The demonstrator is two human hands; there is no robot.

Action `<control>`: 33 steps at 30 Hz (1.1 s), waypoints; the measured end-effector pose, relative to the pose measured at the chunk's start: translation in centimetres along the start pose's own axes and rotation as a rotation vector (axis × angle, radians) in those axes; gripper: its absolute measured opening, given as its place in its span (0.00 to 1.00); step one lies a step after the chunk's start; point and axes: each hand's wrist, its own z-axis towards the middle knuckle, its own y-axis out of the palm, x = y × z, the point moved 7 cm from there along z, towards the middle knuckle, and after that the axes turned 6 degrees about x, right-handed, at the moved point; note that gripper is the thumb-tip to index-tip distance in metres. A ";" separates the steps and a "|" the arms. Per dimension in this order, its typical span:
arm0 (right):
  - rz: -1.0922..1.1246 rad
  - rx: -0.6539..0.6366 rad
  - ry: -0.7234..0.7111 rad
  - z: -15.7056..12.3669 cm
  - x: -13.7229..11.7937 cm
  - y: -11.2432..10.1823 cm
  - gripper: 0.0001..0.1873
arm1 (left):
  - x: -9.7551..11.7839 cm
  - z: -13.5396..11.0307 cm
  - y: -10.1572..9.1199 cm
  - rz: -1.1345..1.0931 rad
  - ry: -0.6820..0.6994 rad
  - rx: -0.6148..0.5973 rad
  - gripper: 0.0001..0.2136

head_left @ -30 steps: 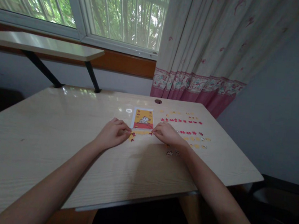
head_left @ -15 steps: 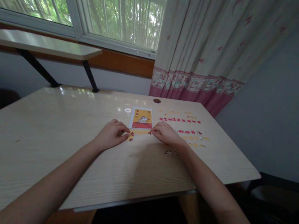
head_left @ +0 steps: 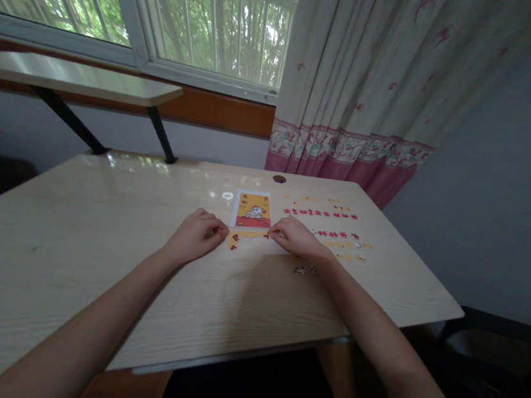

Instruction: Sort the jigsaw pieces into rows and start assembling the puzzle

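A row of joined yellow jigsaw puzzle pieces (head_left: pixel 250 234) runs just below a picture card (head_left: pixel 253 210) that shows a white cartoon animal on yellow and red. At the left end, more pieces with red marks (head_left: pixel 235 238) extend downward. My left hand (head_left: pixel 198 236) is beside that end, its thumb and index finger pinched together; what lies between them, if anything, is hidden. My right hand (head_left: pixel 296 236) pinches at the row's right end, on a small puzzle piece with red on it (head_left: pixel 267 236).
Loose red pieces (head_left: pixel 320 213) and yellow pieces (head_left: pixel 346 258) lie in rows to the right. A few dark and white pieces (head_left: pixel 305 270) sit near my right forearm. A raised shelf (head_left: pixel 77 79) stands at the back left; a cable hole (head_left: pixel 279 179) is near the far edge.
My left thumb and index finger have closed together and drawn slightly left, off the red-marked pieces. My right hand has barely moved.
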 end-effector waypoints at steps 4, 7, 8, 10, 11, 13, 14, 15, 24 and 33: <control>0.003 0.002 -0.001 0.0 0.1 0.0 0.11 | 0.1 0.0 -0.1 -0.001 0.003 0.013 0.10; 0.001 -0.006 0.002 0.0 0.1 0.1 0.11 | 0.3 0.0 -0.1 0.000 0.007 0.016 0.10; 0.000 -0.007 0.003 0.0 0.1 0.1 0.11 | 0.3 0.0 -0.1 0.003 0.009 0.010 0.10; -0.001 -0.011 0.001 -0.1 -0.1 0.1 0.11 | 0.5 0.0 0.0 0.014 0.017 -0.006 0.09; 0.000 -0.012 -0.003 -0.1 -0.2 0.1 0.11 | 0.5 0.0 0.1 0.019 0.020 -0.011 0.09; 0.006 -0.003 -0.003 -0.1 -0.3 -0.1 0.11 | 0.5 0.0 0.1 0.026 0.021 -0.012 0.09; 0.009 0.009 0.003 -0.1 -0.2 -0.4 0.11 | 0.5 0.0 0.0 0.026 0.018 -0.009 0.09; 0.012 0.025 0.017 0.0 0.2 -0.7 0.11 | 0.4 0.1 0.0 0.024 0.013 -0.004 0.09; -0.160 0.031 0.375 2.7 11.5 -3.8 0.12 | 0.4 0.2 -0.3 0.024 -0.025 0.010 0.10; -0.136 -0.133 0.429 3.7 14.5 -2.8 0.13 | 0.6 0.1 -0.5 0.006 -0.024 0.028 0.09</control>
